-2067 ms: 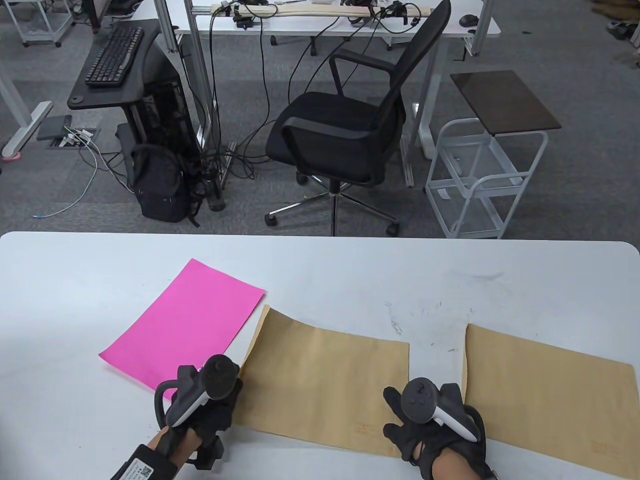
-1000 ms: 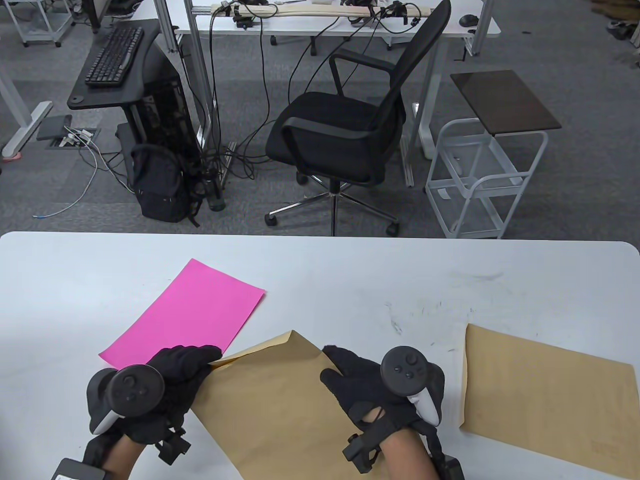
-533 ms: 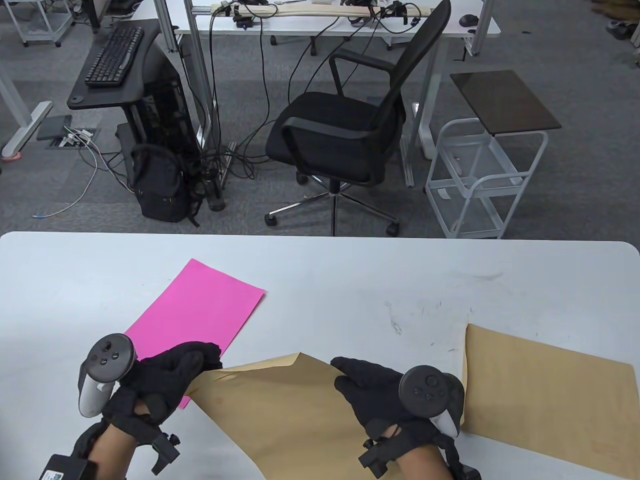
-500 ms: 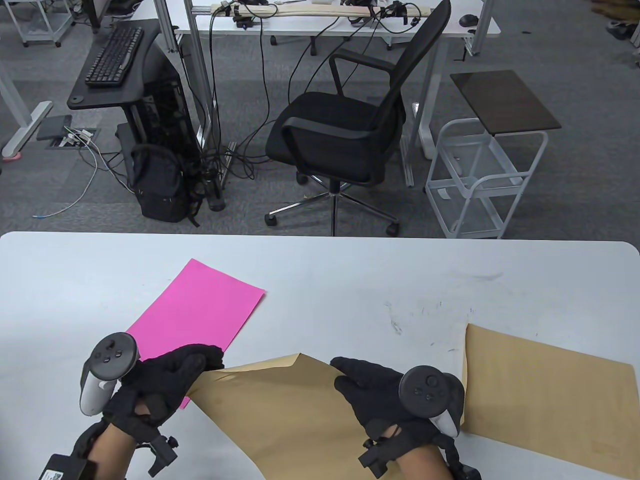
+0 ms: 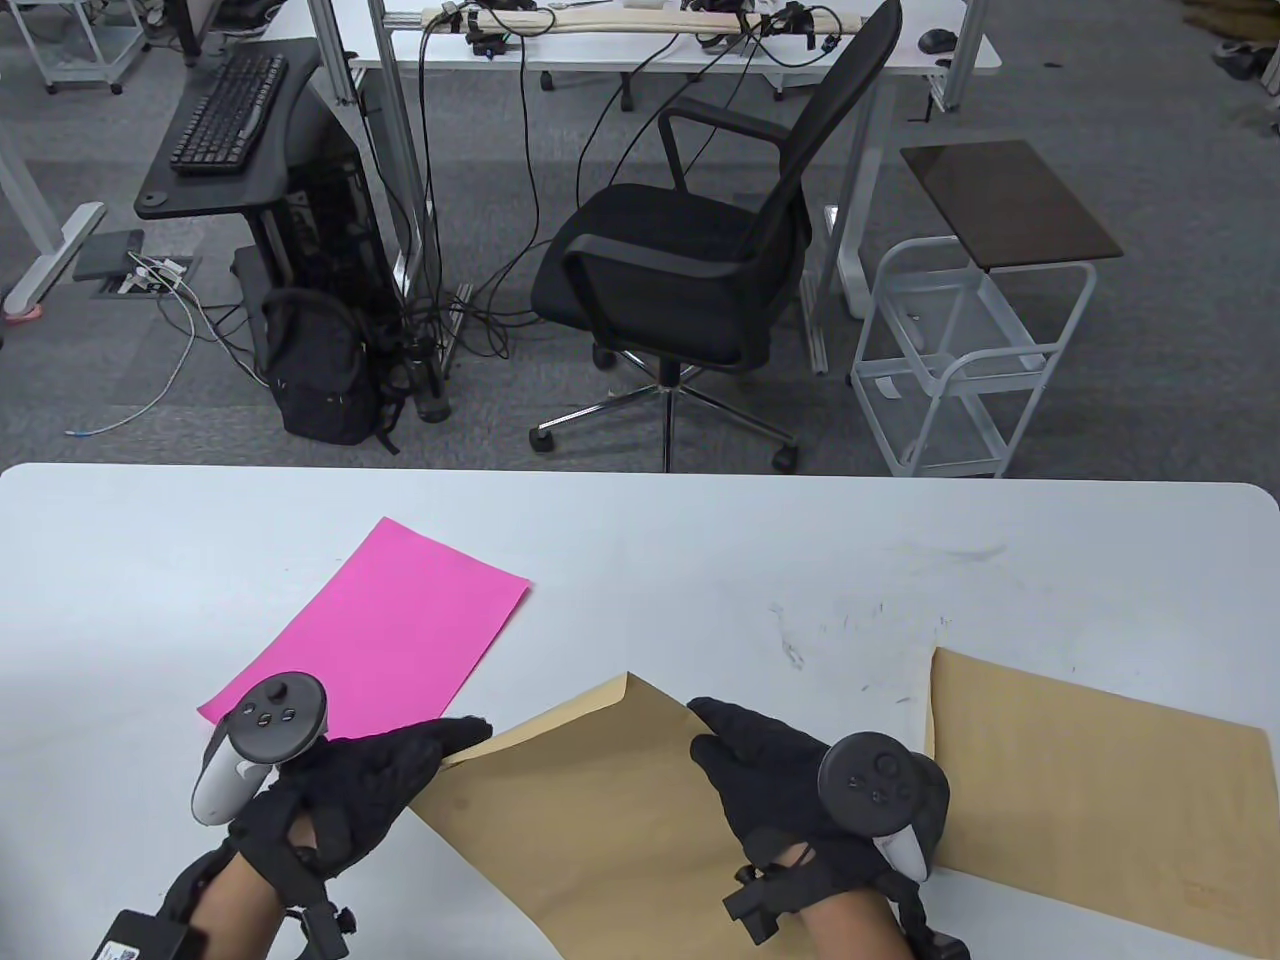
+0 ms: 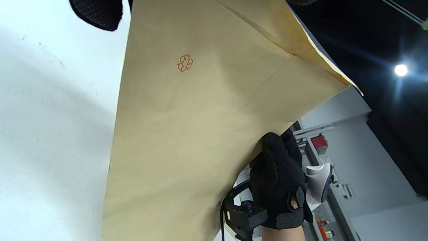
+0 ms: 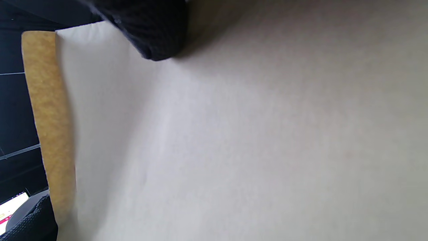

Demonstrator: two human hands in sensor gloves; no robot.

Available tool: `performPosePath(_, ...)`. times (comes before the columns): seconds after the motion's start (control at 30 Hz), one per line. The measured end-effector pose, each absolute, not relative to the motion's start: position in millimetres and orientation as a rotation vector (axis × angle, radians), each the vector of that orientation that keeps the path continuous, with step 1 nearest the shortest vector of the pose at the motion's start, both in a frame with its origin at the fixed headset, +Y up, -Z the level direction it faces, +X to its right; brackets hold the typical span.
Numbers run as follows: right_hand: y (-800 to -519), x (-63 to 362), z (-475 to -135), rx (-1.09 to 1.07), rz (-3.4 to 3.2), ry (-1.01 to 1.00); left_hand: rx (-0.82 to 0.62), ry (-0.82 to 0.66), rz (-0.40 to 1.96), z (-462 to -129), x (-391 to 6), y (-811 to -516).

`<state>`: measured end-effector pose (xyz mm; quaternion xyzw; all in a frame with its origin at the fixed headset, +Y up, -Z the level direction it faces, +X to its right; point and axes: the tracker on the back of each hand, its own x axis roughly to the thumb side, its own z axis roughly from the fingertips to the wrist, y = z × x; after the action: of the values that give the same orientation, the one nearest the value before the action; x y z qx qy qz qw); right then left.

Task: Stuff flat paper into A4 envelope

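A brown A4 envelope [image 5: 590, 810] is held lifted above the near edge of the white table [image 5: 640, 540]. My left hand [image 5: 370, 780] grips its left corner. My right hand [image 5: 770, 770] grips its top right edge. The left wrist view shows the envelope's underside [image 6: 187, 127], with a red recycling mark and a fold seam, and my right hand [image 6: 279, 180] holding its far edge. The right wrist view is filled by the envelope's pale surface [image 7: 250, 140]. A pink sheet of paper [image 5: 380, 640] lies flat on the table, left of the envelope.
A second brown envelope [image 5: 1090, 790] lies flat at the right of the table, just right of my right hand. Beyond the table's far edge stand a black office chair [image 5: 690, 250] and a white trolley [image 5: 970, 350].
Both hands picked the envelope up from the table and turned it. In the last half second both hands shifted a little right and the envelope's top corner rose.
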<state>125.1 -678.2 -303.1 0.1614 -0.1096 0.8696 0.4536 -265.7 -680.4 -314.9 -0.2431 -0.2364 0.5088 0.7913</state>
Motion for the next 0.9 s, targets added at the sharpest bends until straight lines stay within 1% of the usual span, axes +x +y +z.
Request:
performPosePath(0.13, -678, 126, -303, 0.381, 2.158, -0.293, -0.557, -0.508, 1.004, -315, -261, -685)
performPosePath(0.33, -679, 128, -303, 0.364, 2.138, -0.295, -0.528, -0.504, 0.94, -313, -255, -687)
performPosePath(0.47, -679, 127, -303, 0.373, 2.116, -0.281, -0.437, -0.457, 0.762, -313, -250, -689)
performPosePath(0.67, -680, 129, -303, 0.364, 2.122, -0.278, -0.329, -0.411, 0.56, -313, -245, -693)
performPosePath(0.8, -682, 130, -304, 0.32, 2.163, -0.226, -0.219, -0.419, 0.5, -310, -240, -688)
performPosePath(0.87, -680, 131, -302, 0.314, 2.218, -0.278, -0.152, -0.422, 0.476, -307, -239, -683)
performPosePath(0.9, -676, 131, -299, 0.331, 2.24, -0.329, -0.091, -0.419, 0.446, -303, -238, -679)
